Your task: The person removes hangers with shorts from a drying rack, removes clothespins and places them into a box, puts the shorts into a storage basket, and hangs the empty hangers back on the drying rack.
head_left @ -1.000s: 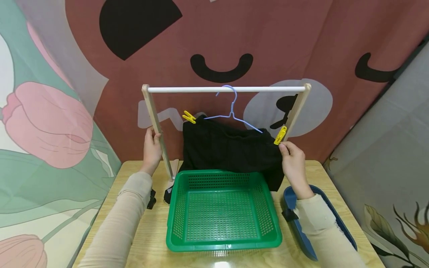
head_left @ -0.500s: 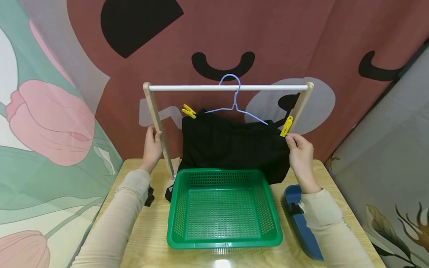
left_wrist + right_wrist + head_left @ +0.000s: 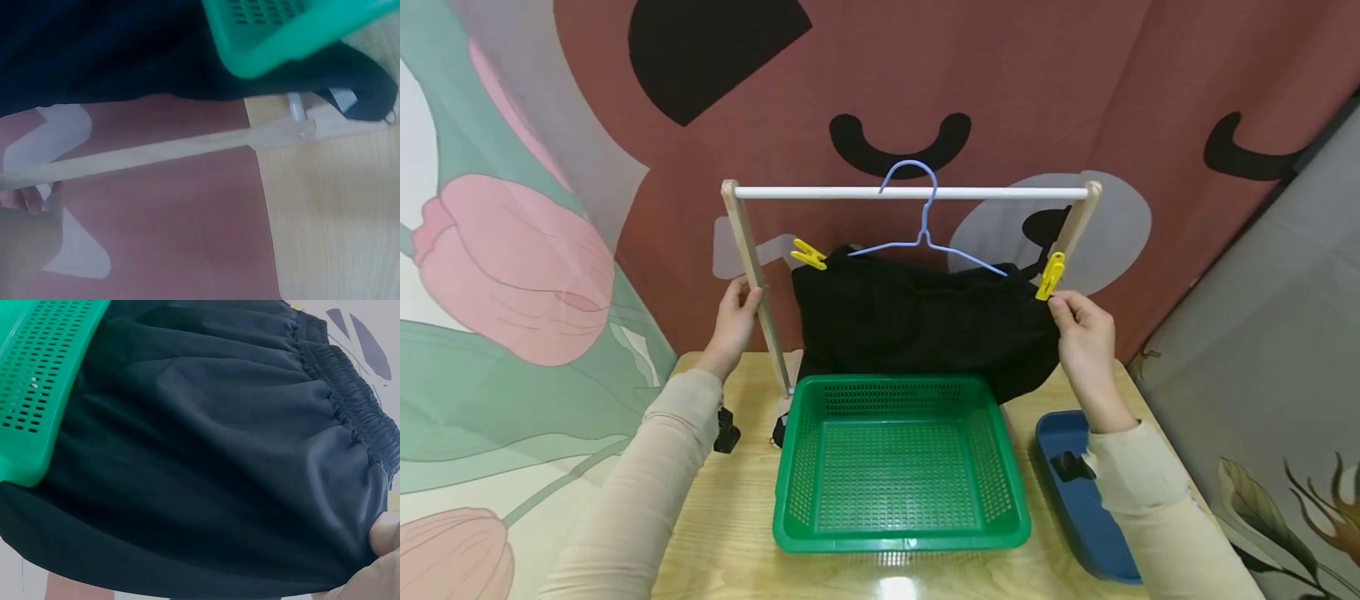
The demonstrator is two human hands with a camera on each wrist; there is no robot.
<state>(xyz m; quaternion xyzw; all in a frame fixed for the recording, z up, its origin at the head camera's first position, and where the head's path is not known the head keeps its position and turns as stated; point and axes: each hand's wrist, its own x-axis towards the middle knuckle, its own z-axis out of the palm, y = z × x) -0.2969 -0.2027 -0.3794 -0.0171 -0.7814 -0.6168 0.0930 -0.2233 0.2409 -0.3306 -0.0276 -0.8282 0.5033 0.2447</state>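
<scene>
Black cloth (image 3: 925, 325) with a gathered waistband (image 3: 356, 400) hangs from a blue hanger (image 3: 926, 237), whose hook is at the white bar (image 3: 820, 193) of a wooden rack. Yellow clips sit at its left corner (image 3: 808, 254) and right corner (image 3: 1051, 277). The right hand (image 3: 1088, 354) pinches the cloth's edge just under the right clip; its fingertips also show in the right wrist view (image 3: 381, 562). Around the rack's left post (image 3: 756, 283) the left hand (image 3: 732, 325) is curled, thumb in front. Part of that hand appears at the left wrist view's edge (image 3: 28, 231).
A green basket (image 3: 901, 546) stands in front of the rack, overlapping the cloth's lower part. To the right, a blue tray (image 3: 1086, 525) lies partly under the right forearm. Black straps (image 3: 726, 432) show by both wrists. A patterned curtain (image 3: 895, 75) hangs behind the table.
The right hand has moved up and to the right, drawing the cloth's right side and clip along. The hanger has risen, its hook now higher above the bar. The left hand stays on the post.
</scene>
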